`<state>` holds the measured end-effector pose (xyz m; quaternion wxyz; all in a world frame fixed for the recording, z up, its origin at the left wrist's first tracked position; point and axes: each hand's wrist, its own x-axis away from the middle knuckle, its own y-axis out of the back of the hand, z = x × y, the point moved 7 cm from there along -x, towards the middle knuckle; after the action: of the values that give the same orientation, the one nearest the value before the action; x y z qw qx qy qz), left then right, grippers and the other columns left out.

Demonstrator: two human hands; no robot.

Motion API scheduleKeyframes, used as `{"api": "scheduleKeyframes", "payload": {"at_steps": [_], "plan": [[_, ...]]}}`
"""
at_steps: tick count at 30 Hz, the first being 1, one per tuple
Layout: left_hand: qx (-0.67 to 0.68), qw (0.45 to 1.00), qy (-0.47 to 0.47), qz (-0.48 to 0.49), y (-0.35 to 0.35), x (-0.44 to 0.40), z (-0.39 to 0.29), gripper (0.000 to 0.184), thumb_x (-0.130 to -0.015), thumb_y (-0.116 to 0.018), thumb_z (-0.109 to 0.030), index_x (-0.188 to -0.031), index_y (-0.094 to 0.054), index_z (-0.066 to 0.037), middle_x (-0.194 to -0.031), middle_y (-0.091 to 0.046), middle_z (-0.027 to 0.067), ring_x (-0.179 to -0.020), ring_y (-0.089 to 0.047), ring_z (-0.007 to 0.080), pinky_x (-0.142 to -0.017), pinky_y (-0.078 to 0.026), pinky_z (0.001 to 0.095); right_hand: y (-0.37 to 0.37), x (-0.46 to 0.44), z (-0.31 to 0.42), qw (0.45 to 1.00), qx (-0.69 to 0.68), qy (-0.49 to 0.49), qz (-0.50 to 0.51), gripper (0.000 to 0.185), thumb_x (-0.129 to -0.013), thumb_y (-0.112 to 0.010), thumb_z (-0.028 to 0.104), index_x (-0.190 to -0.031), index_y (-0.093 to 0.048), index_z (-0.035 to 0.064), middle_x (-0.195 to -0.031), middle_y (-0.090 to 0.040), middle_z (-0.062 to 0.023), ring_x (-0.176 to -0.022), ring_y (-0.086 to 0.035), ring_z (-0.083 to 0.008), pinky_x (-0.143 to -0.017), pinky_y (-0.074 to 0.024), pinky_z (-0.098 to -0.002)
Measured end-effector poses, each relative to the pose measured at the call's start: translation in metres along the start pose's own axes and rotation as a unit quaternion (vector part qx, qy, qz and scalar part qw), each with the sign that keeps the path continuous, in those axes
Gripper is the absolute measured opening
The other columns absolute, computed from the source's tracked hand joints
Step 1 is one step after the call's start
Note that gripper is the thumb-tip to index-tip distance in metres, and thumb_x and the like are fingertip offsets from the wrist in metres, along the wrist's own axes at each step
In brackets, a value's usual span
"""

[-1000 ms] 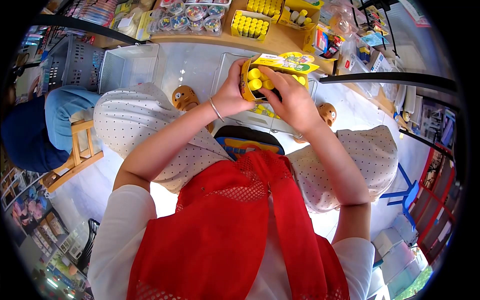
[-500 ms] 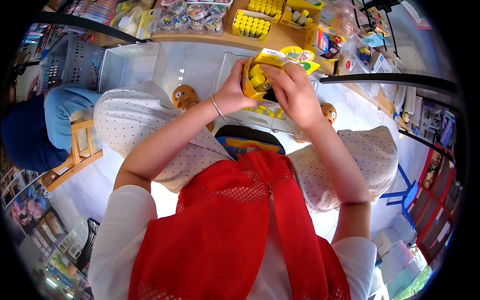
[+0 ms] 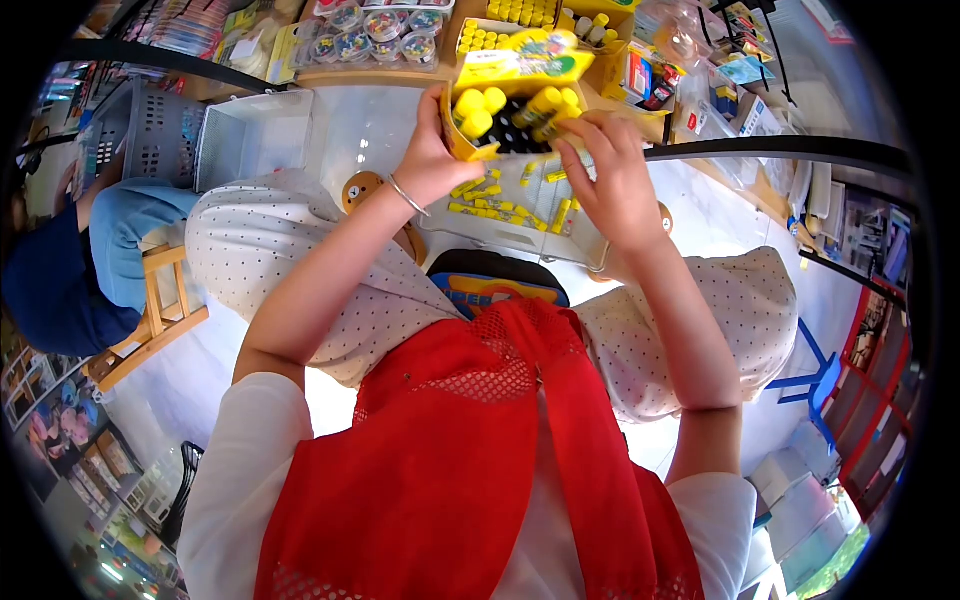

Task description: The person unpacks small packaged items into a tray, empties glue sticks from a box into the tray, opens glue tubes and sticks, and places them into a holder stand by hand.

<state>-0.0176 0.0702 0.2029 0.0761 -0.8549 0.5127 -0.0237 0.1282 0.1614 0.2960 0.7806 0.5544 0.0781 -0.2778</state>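
My left hand (image 3: 434,160) grips the left side of an open yellow display box (image 3: 520,68), held tilted toward me. Inside, several yellow glue sticks (image 3: 478,112) stand on the left and others lean on the right, with dark round slots between them. My right hand (image 3: 618,185) is at the box's right side, thumb and fingers pinched on a leaning glue stick (image 3: 560,118); its fingertips are partly hidden. Below the box, a white mesh basket (image 3: 485,236) holds several loose small yellow glue sticks (image 3: 505,210).
Boxes of yellow glue sticks (image 3: 522,12) and clear tubs of colourful pieces (image 3: 385,30) line the shelf ahead. A black rail (image 3: 790,150) crosses at right. An empty white bin (image 3: 255,135) and grey crate (image 3: 165,130) stand left, near a seated person (image 3: 70,270).
The box has moved slightly left and tipped open toward me, showing its inside. My right hand has drawn from over the box to its right side, and the basket is more visible.
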Motion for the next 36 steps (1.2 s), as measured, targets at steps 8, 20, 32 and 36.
{"api": "scheduleKeyframes", "payload": {"at_steps": [8, 20, 32, 36], "plan": [[-0.094, 0.988, -0.018, 0.121, -0.04, 0.021, 0.0, 0.081, -0.059, -0.065, 0.006, -0.125, -0.02, -0.006, -0.116, -0.04, 0.0103, -0.112, -0.04, 0.0181, -0.095, -0.034, 0.0302, -0.02, 0.006, 0.019, 0.995, -0.094, 0.011, 0.039, 0.033, -0.071, -0.064, 0.01, -0.102, -0.052, 0.0053, -0.093, -0.057, -0.0119, -0.087, -0.054, -0.0286, -0.077, -0.0428, -0.0378], [-0.044, 0.993, 0.015, 0.105, -0.034, 0.021, 0.007, 0.082, -0.055, -0.067, 0.006, -0.123, -0.023, -0.005, -0.115, -0.04, 0.0104, -0.111, -0.041, 0.0184, -0.096, -0.033, 0.0295, -0.03, 0.009, 0.015, 0.983, -0.175, -0.056, 0.028, 0.027, -0.077, -0.056, 0.001, -0.102, -0.046, 0.0035, -0.094, -0.057, -0.0149, -0.086, -0.055, -0.0329, -0.075, -0.0435, -0.0398], [-0.051, 0.998, 0.025, -0.032, 0.008, 0.002, 0.016, 0.083, -0.054, -0.064, 0.011, -0.123, -0.021, -0.006, -0.116, -0.042, 0.0087, -0.11, -0.044, 0.0182, -0.091, -0.04, 0.0302, 0.017, -0.006, 0.002, 0.994, -0.107, -0.031, 0.008, 0.015, -0.074, -0.061, 0.006, -0.088, -0.058, 0.0038, -0.087, -0.057, -0.0133, -0.079, -0.054, -0.0294, -0.068, -0.0439, -0.0352], [-0.046, 0.999, 0.006, 0.0, -0.002, 0.003, 0.007, 0.082, -0.056, -0.062, 0.012, -0.124, -0.021, -0.007, -0.117, -0.041, 0.0086, -0.114, -0.041, 0.0179, -0.093, -0.039, 0.0308, 0.01, -0.006, 0.007, 0.997, -0.068, 0.019, -0.009, 0.021, -0.074, -0.061, 0.004, -0.095, -0.056, 0.0037, -0.09, -0.056, -0.0127, -0.085, -0.053, -0.0301, -0.072, -0.0439, -0.036]]}}
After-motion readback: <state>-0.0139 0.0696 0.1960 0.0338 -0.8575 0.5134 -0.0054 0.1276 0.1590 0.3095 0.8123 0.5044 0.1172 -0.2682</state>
